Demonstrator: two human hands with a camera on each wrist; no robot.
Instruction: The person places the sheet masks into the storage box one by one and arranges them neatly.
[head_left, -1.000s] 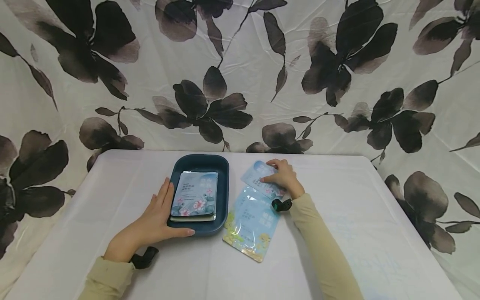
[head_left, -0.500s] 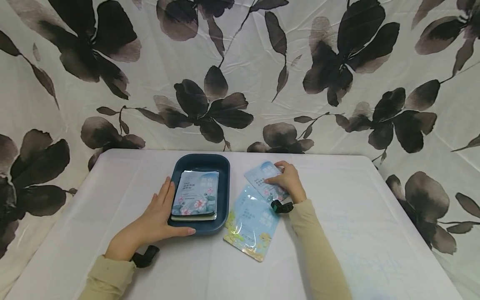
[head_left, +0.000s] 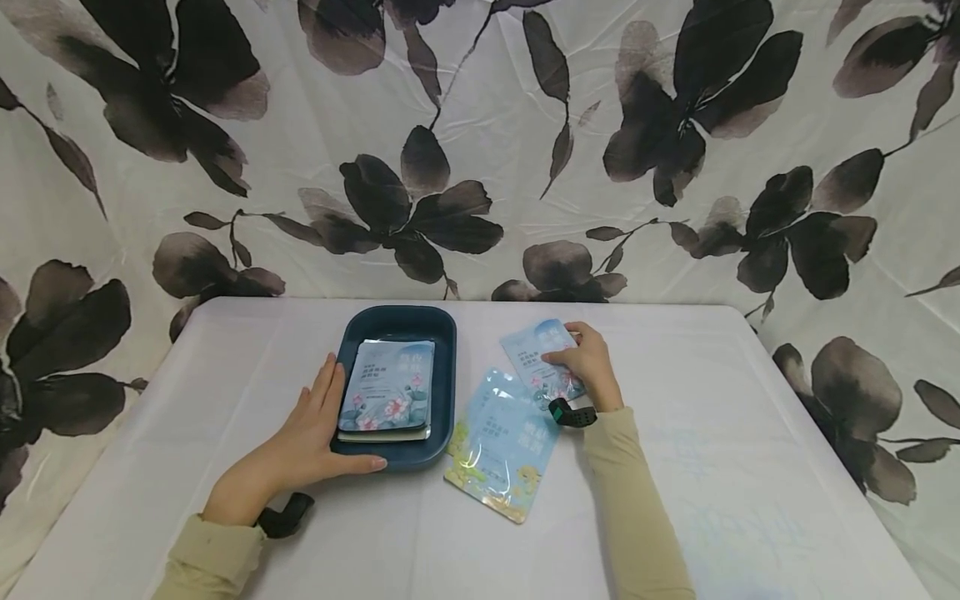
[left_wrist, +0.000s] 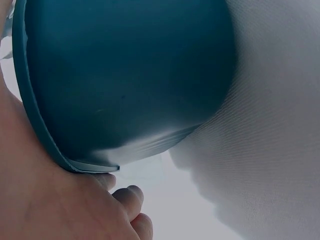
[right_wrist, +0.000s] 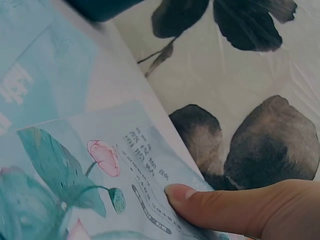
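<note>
My left hand (head_left: 292,446) lies along the left side of a dark blue tray (head_left: 444,392), its fingers straight and the thumb across the near rim. In the tray, several blue packets (head_left: 393,383) with pink lotus flowers are stacked. The thumb of my right hand (head_left: 592,362) presses on top of a similar lotus-print sheet mask packet (head_left: 534,350), pinching its right side. The fingers beneath are hidden in the right wrist view, where the packet (right_wrist: 100,195) shows its printing. Partly under it lies a larger, shiny blue packet (head_left: 498,458) with yellow-green edges.
A white cloth (head_left: 720,467) covers the table. Behind its far edge hangs a curtain (head_left: 480,100) printed with dark flowers. Tray and packets sit near the middle of the table.
My right hand has drawn the lotus packet a little to the right, uncovering more of the larger packet. The left hand stays at the tray.
</note>
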